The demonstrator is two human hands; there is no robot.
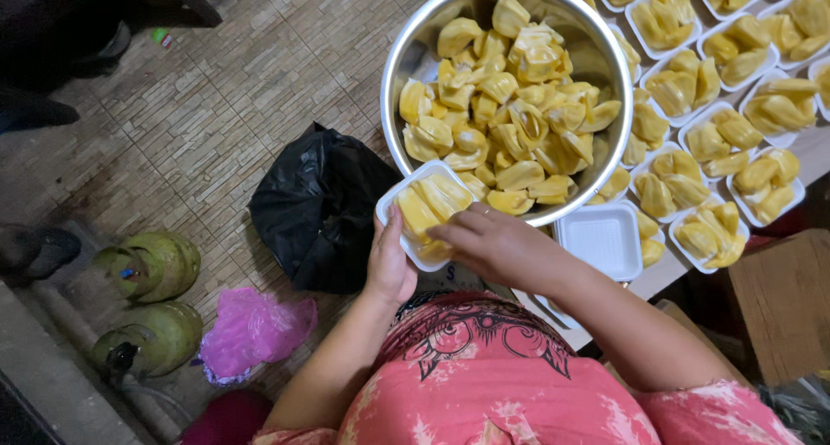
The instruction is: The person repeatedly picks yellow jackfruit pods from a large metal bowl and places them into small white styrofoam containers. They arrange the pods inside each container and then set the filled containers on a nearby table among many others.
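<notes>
Head view is giving me the whole scene from above. I am watching the left hand (pixel 391 268) cupping a small white tray (pixel 424 211) from below, fingers curled around its near edge, just in front of the big steel bowl (pixel 406 56). The right hand (pixel 497 246) is lying over the tray's right side, fingers together and flat, pressing on the yellow jackfruit pieces (pixel 430 204) already sitting in it. The bowl is holding a large heap of loose fruit (pixel 510 108). Beyond it, filled trays (pixel 735 134) are crowding the tabletop (pixel 817 151) in rows, and one empty tray (pixel 601 237) is waiting beside the right wrist. I am judging the packing well advanced, yet with plenty left in the bowl. On the tiled floor, a black bag (pixel 316 207), a pink bag (pixel 251 328) and two green gas cylinders (pixel 147 302) are sitting.
</notes>
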